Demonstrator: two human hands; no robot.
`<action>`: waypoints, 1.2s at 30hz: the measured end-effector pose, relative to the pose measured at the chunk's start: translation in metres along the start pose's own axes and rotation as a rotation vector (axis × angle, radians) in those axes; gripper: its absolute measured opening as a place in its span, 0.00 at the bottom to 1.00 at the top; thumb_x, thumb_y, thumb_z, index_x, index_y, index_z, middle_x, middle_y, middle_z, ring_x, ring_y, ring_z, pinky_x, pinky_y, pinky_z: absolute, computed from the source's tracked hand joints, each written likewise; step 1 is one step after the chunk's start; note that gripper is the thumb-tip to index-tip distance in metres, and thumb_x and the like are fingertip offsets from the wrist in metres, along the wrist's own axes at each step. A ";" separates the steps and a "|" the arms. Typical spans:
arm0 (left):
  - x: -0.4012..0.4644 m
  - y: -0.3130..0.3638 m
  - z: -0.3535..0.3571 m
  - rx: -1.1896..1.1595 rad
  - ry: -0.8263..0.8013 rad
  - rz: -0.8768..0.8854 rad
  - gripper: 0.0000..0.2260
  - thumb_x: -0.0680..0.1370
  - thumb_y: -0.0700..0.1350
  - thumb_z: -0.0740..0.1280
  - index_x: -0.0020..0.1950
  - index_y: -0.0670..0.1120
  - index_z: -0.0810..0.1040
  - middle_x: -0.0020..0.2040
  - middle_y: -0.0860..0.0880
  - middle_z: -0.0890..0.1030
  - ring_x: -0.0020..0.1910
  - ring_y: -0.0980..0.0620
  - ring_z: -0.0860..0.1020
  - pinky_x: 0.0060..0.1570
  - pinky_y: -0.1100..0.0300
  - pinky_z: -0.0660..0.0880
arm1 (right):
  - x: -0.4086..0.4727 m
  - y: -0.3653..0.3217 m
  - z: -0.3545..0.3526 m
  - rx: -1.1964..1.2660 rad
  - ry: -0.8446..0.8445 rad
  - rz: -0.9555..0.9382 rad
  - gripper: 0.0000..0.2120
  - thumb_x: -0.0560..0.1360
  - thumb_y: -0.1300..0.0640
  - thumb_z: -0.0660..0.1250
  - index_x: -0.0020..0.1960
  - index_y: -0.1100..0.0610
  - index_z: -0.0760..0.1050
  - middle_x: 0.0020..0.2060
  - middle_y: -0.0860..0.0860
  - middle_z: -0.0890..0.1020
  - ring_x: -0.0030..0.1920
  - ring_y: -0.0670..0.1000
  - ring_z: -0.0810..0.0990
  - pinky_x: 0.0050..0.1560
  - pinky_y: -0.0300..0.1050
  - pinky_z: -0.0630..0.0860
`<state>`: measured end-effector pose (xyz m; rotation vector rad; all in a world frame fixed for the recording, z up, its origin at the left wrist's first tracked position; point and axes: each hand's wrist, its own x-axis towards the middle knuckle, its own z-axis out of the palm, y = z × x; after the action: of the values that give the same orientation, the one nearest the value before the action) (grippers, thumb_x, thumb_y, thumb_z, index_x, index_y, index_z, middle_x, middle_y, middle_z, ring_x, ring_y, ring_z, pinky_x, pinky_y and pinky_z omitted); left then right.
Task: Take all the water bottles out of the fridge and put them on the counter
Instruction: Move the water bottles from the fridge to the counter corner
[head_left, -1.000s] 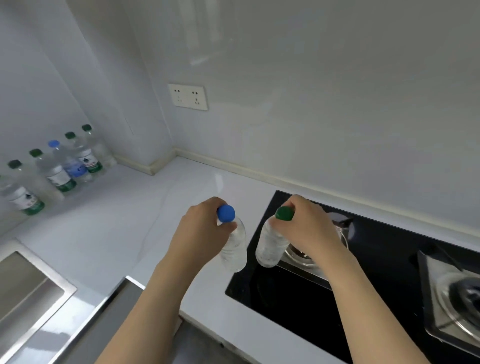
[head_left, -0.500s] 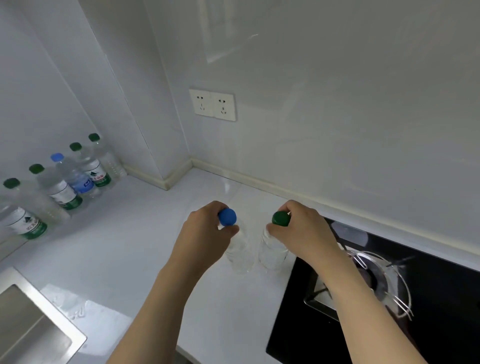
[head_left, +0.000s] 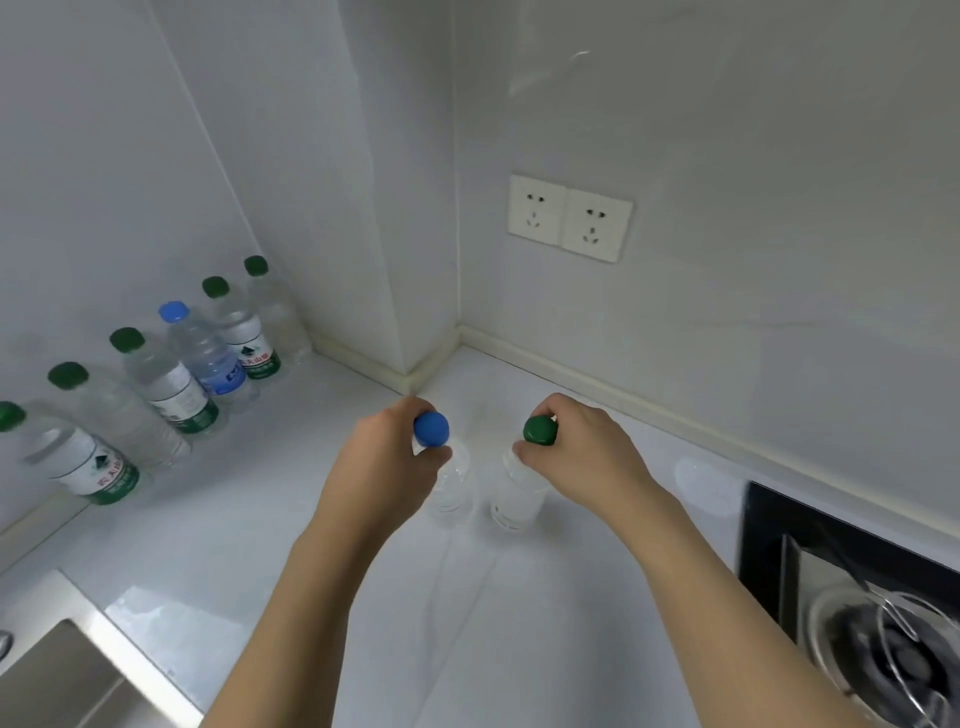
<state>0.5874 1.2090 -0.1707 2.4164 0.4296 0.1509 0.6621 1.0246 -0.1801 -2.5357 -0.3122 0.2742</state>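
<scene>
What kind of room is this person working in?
Most likely a home kitchen: a white counter runs into a corner, with a steel sink at its left end, a black gas hob at its right and wall sockets above.

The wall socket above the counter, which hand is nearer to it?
Right. The right hand, gripping the green-capped bottle, sits almost directly below the wall socket. The left hand, holding the blue-capped bottle, is farther off to the left.

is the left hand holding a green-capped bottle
No, the left hand grips the blue-capped bottle; the right hand holds the green-capped one.
</scene>
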 end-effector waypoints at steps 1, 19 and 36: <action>0.006 -0.009 -0.007 0.002 0.007 -0.008 0.12 0.74 0.46 0.71 0.57 0.51 0.76 0.49 0.54 0.80 0.49 0.51 0.78 0.45 0.58 0.74 | 0.008 -0.010 0.007 -0.006 -0.008 -0.013 0.10 0.71 0.48 0.68 0.49 0.50 0.72 0.43 0.45 0.78 0.44 0.51 0.77 0.44 0.46 0.75; 0.133 -0.156 -0.092 0.030 0.168 -0.170 0.13 0.74 0.44 0.71 0.57 0.48 0.77 0.48 0.52 0.80 0.44 0.51 0.75 0.41 0.58 0.70 | 0.173 -0.180 0.119 -0.162 -0.157 -0.294 0.14 0.73 0.48 0.66 0.57 0.52 0.73 0.48 0.50 0.80 0.48 0.55 0.78 0.46 0.47 0.76; 0.251 -0.214 -0.099 -0.023 0.188 -0.288 0.08 0.78 0.45 0.65 0.57 0.49 0.73 0.43 0.51 0.78 0.42 0.50 0.76 0.43 0.54 0.75 | 0.314 -0.256 0.180 -0.229 -0.177 -0.429 0.13 0.75 0.51 0.67 0.55 0.56 0.73 0.47 0.51 0.78 0.46 0.54 0.77 0.43 0.45 0.74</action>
<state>0.7444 1.5088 -0.2319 2.2968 0.8502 0.2541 0.8731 1.4119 -0.2248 -2.5854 -0.9892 0.3074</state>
